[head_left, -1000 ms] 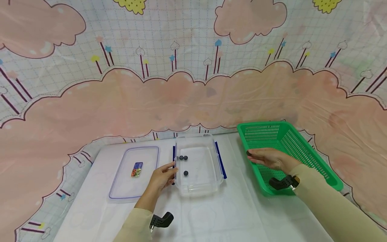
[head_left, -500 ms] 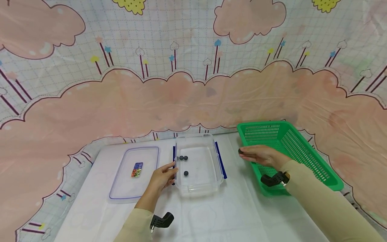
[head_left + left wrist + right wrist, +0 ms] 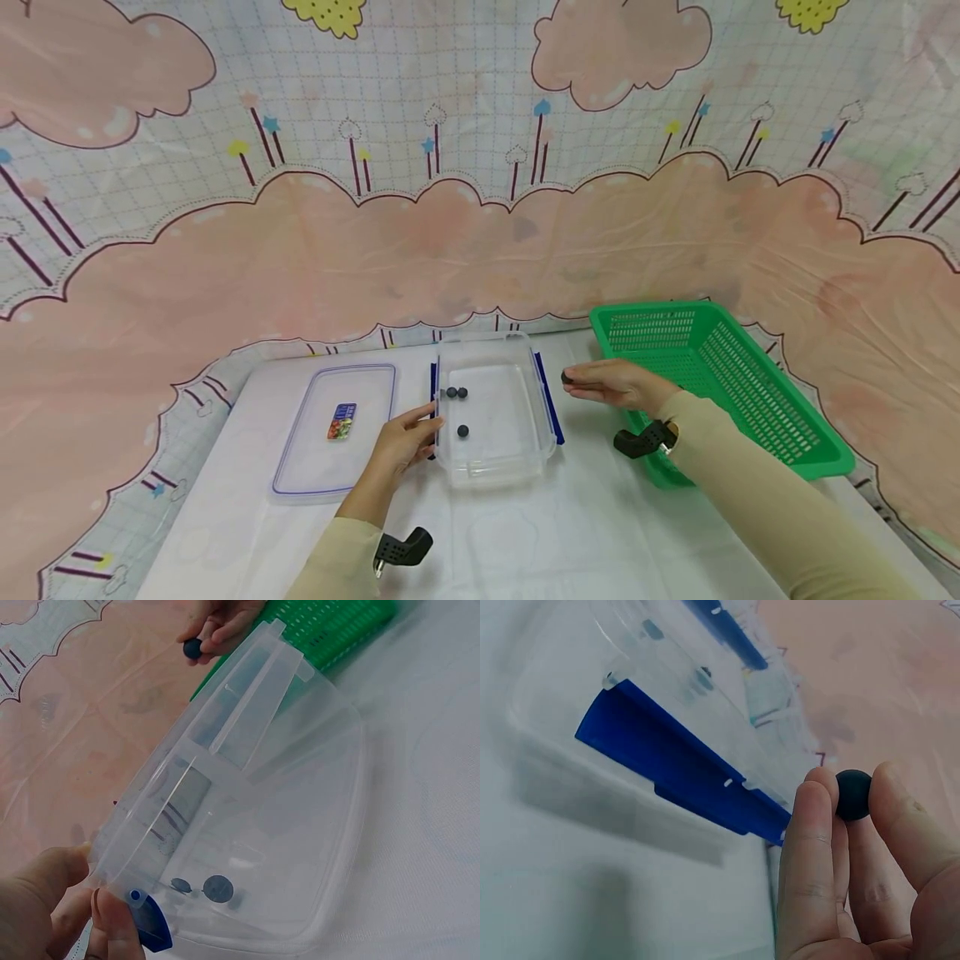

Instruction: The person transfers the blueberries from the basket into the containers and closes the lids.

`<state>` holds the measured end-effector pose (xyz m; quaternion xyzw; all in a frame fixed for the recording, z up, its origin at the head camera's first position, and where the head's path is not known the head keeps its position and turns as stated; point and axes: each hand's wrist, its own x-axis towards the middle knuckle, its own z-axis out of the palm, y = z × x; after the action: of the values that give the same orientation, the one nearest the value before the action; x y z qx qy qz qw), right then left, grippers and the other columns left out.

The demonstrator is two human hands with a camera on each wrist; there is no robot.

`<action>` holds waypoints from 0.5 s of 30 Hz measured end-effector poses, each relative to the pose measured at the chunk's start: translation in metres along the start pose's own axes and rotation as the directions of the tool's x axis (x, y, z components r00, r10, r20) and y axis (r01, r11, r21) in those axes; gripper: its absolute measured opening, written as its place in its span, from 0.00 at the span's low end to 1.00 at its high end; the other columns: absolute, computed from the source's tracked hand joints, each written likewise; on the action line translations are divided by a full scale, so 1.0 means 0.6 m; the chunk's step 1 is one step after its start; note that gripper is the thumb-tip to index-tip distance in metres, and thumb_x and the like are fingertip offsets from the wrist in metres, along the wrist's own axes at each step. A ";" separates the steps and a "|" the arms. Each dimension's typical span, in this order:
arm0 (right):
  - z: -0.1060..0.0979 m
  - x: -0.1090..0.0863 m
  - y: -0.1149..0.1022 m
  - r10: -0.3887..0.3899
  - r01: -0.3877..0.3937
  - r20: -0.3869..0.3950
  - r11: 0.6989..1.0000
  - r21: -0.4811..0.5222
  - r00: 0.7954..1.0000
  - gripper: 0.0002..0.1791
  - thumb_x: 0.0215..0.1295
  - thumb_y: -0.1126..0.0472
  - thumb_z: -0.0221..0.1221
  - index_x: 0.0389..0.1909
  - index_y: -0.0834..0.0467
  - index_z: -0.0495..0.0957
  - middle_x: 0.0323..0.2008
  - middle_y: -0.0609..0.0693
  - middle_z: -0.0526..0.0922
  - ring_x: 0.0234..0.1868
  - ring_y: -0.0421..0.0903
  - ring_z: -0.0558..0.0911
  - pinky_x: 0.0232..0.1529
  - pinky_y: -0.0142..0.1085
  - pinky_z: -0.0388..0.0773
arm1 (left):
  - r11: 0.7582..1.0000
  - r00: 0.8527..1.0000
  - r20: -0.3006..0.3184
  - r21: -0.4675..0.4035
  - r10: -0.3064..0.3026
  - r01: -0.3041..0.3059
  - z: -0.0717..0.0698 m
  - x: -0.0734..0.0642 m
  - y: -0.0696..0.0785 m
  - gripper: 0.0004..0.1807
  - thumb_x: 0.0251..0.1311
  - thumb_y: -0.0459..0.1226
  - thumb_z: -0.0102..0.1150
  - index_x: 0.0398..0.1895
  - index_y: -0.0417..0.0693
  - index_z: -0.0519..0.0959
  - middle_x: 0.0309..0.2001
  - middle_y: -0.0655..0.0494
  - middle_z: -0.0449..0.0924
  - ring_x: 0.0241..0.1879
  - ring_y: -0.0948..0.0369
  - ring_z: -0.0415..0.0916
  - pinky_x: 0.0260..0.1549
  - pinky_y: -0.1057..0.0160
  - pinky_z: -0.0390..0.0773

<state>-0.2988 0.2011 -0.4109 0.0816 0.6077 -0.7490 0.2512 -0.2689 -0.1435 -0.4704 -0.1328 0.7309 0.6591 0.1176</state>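
Note:
My left hand [image 3: 405,442] grips the left rim of a clear plastic box [image 3: 498,468] with blue side latches. In the left wrist view, thumb and fingers pinch that wall beside a blue latch [image 3: 154,924]. Inside the box lie several small dark balls [image 3: 462,431]. My right hand [image 3: 622,385] hovers between the box and the green basket, pinching another small dark ball [image 3: 853,795] between thumb and fingertips. The right wrist view has the box's long blue latch [image 3: 682,761] just beyond that hand.
A green slotted basket [image 3: 765,408] stands on the right, under my right forearm. To the left of the box lies its clear lid [image 3: 296,454] with a blue seal and a colourful label [image 3: 341,422]. White cloth [image 3: 540,542] covers the table, and a patterned curtain [image 3: 465,258] hangs behind.
My right hand has moved left with the small dark ball, from over the basket to nearer the box's right side. My left hand has stayed on the box rim.

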 end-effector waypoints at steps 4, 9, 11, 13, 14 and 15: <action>0.016 0.013 0.004 0.013 -0.014 -0.029 1.000 -0.022 0.999 0.08 0.70 0.72 0.54 0.44 0.67 0.81 0.33 0.54 0.87 0.36 0.44 0.87 0.42 0.32 0.84 | 1.000 1.000 -0.001 0.008 0.005 -0.005 0.000 -0.002 0.002 0.24 0.63 0.37 0.64 0.63 0.46 0.76 0.40 0.52 0.77 0.33 0.63 0.75 0.29 0.71 0.80; 0.038 0.029 0.015 0.030 -0.031 -0.027 0.999 -0.026 0.999 0.07 0.70 0.72 0.55 0.43 0.66 0.80 0.32 0.53 0.87 0.35 0.44 0.87 0.42 0.32 0.84 | 1.000 1.000 -0.009 0.006 0.003 -0.003 0.000 -0.003 0.003 0.24 0.63 0.37 0.64 0.64 0.46 0.76 0.40 0.52 0.77 0.33 0.63 0.75 0.29 0.71 0.80; 0.045 0.033 0.019 0.035 -0.035 -0.011 0.999 -0.022 0.999 0.07 0.70 0.72 0.54 0.43 0.67 0.79 0.32 0.53 0.86 0.35 0.43 0.86 0.43 0.32 0.84 | 1.000 1.000 -0.010 0.005 0.003 -0.003 0.000 -0.003 0.004 0.25 0.63 0.37 0.64 0.64 0.46 0.76 0.40 0.52 0.76 0.33 0.63 0.75 0.29 0.71 0.80; 0.052 0.035 0.020 0.042 -0.042 -0.015 0.999 -0.014 0.999 0.07 0.70 0.72 0.54 0.44 0.67 0.78 0.31 0.53 0.86 0.35 0.43 0.86 0.43 0.32 0.84 | 1.000 1.000 -0.011 0.006 0.002 -0.002 0.000 -0.003 0.004 0.24 0.63 0.37 0.64 0.64 0.46 0.76 0.40 0.52 0.76 0.33 0.64 0.75 0.30 0.71 0.80; 0.055 0.037 0.020 0.044 -0.044 -0.020 0.999 -0.009 0.999 0.07 0.70 0.72 0.54 0.45 0.68 0.78 0.31 0.53 0.86 0.35 0.43 0.86 0.43 0.32 0.84 | 1.000 1.000 -0.010 0.007 0.003 -0.003 0.000 -0.003 0.004 0.25 0.63 0.37 0.64 0.64 0.46 0.76 0.40 0.52 0.76 0.33 0.63 0.75 0.30 0.71 0.80; 0.057 0.038 0.019 0.045 -0.045 -0.027 0.999 -0.005 0.999 0.07 0.70 0.72 0.54 0.45 0.68 0.78 0.31 0.53 0.86 0.34 0.43 0.86 0.43 0.32 0.84 | 1.000 1.000 -0.009 0.006 0.003 -0.003 0.000 -0.003 0.004 0.25 0.63 0.37 0.64 0.64 0.46 0.76 0.40 0.52 0.77 0.33 0.63 0.75 0.30 0.71 0.80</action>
<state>-0.3068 0.1605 -0.4220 0.1046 0.6111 -0.7403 0.2599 -0.2679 -0.1429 -0.4677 -0.1345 0.7335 0.6564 0.1136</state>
